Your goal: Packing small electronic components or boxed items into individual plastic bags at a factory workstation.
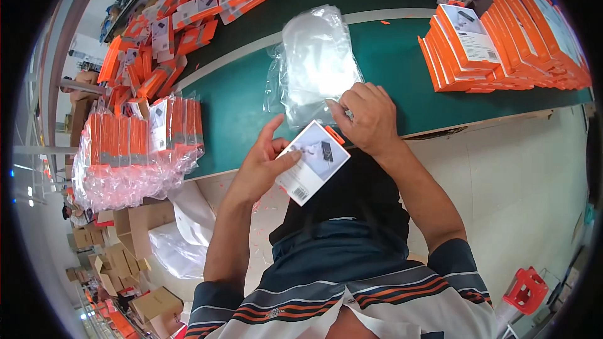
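Note:
My left hand [264, 163] holds a flat white and orange retail box [313, 162], tilted, at the near edge of the green bench [402, 69]. My right hand [367, 116] rests above the box, its fingers pinching the lower edge of a pile of clear plastic bags [311, 63] that lies on the bench. The box's upper orange corner sits just under my right hand.
A row of orange and white boxes [502, 44] stands at the right of the bench. Bagged boxes in bubble wrap [135, 144] sit at the left, with loose boxes [182, 19] heaped behind. Cardboard cartons [125, 257] stand on the floor at lower left.

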The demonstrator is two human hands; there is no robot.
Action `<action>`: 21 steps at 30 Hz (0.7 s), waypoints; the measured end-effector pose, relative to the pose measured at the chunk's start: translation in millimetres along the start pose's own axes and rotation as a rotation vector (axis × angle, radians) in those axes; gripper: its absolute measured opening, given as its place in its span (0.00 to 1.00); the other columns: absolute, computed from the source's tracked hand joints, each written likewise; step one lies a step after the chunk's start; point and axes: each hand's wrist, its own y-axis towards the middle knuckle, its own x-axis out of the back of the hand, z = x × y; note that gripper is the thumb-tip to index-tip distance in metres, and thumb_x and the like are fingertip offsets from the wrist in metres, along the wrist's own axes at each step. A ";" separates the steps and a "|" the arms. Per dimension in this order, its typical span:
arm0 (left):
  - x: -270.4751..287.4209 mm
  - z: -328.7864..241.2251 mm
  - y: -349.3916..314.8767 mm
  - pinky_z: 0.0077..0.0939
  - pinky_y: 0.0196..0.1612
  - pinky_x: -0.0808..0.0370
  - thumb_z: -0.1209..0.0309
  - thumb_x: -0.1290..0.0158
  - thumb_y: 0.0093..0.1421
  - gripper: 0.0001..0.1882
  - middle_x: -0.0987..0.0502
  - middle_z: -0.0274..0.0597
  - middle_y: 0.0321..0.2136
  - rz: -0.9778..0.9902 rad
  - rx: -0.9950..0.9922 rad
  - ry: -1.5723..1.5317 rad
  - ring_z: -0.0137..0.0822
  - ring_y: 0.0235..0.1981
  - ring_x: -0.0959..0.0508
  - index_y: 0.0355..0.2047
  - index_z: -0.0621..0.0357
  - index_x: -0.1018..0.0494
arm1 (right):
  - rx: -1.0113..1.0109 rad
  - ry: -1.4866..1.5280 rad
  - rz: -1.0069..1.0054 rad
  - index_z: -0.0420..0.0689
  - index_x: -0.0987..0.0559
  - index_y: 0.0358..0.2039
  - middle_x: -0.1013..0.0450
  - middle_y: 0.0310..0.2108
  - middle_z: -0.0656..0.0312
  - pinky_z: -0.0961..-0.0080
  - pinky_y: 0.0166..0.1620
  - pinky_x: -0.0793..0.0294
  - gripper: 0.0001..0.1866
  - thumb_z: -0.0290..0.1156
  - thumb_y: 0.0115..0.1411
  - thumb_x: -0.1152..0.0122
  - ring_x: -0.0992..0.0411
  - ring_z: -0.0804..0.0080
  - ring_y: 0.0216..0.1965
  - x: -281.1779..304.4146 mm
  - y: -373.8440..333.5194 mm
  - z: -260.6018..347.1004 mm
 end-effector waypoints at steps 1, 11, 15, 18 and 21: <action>2.9 0.0 4.4 0.24 0.56 0.23 0.75 0.38 0.73 0.47 0.17 0.42 0.49 0.006 -0.020 -0.007 0.28 0.49 0.18 0.84 0.61 0.52 | 0.005 -0.003 0.003 0.49 0.24 0.25 0.29 0.27 0.62 0.60 0.34 0.31 0.16 0.30 0.57 0.20 0.28 0.59 0.29 1.0 1.4 2.3; 15.2 -5.9 10.8 0.22 0.54 0.24 0.74 0.39 0.75 0.47 0.19 0.37 0.46 0.088 -0.073 -0.004 0.26 0.47 0.20 0.85 0.55 0.54 | 0.260 -0.114 0.157 0.50 0.23 0.28 0.30 0.30 0.63 0.62 0.39 0.30 0.12 0.34 0.59 0.25 0.28 0.61 0.34 12.4 6.1 -0.1; 15.2 -13.2 7.4 0.22 0.54 0.24 0.73 0.39 0.75 0.45 0.20 0.36 0.46 0.112 -0.061 -0.029 0.26 0.46 0.20 0.85 0.53 0.52 | 0.268 -0.060 0.160 0.49 0.23 0.29 0.29 0.30 0.62 0.62 0.37 0.31 0.14 0.30 0.55 0.21 0.28 0.60 0.33 13.7 8.1 -2.0; 19.5 -7.9 19.3 0.23 0.55 0.24 0.72 0.40 0.76 0.44 0.20 0.36 0.46 0.173 -0.005 0.051 0.26 0.47 0.20 0.85 0.52 0.50 | 0.224 0.007 0.161 0.48 0.23 0.29 0.28 0.29 0.62 0.62 0.36 0.31 0.15 0.28 0.53 0.19 0.27 0.59 0.32 12.9 8.6 0.4; 20.5 0.1 25.1 0.23 0.56 0.23 0.71 0.40 0.76 0.43 0.19 0.37 0.47 0.162 0.028 0.023 0.27 0.49 0.19 0.84 0.54 0.49 | 0.141 0.090 0.160 0.47 0.23 0.30 0.28 0.29 0.61 0.61 0.36 0.31 0.15 0.28 0.53 0.19 0.27 0.58 0.31 13.7 9.7 2.1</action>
